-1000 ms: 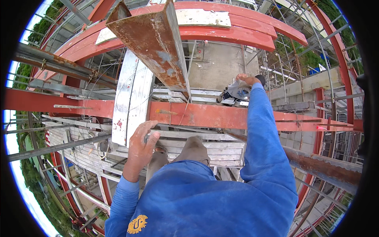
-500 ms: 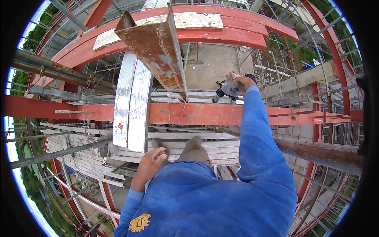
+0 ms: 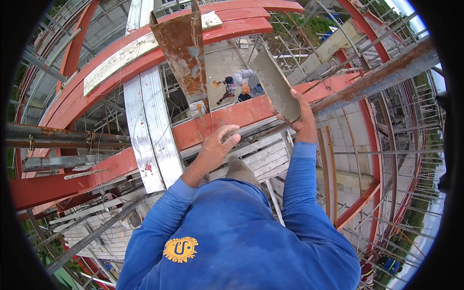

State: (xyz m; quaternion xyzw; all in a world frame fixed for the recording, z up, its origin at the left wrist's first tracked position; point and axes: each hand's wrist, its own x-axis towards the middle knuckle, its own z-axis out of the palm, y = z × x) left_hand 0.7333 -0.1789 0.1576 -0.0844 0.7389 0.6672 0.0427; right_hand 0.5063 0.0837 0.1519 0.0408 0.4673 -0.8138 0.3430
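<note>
Clasping a grey trough (image 3: 274, 83), the right hand (image 3: 304, 115) points forward, the left hand (image 3: 213, 149) empty, its fingers half-curled.

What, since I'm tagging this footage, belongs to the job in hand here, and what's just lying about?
Job in hand:
long grey trough-like piece, held in the right hand
left hand, apparently empty

Seemingly just about:
white planks
rusty steel post
rusty pipe
</note>
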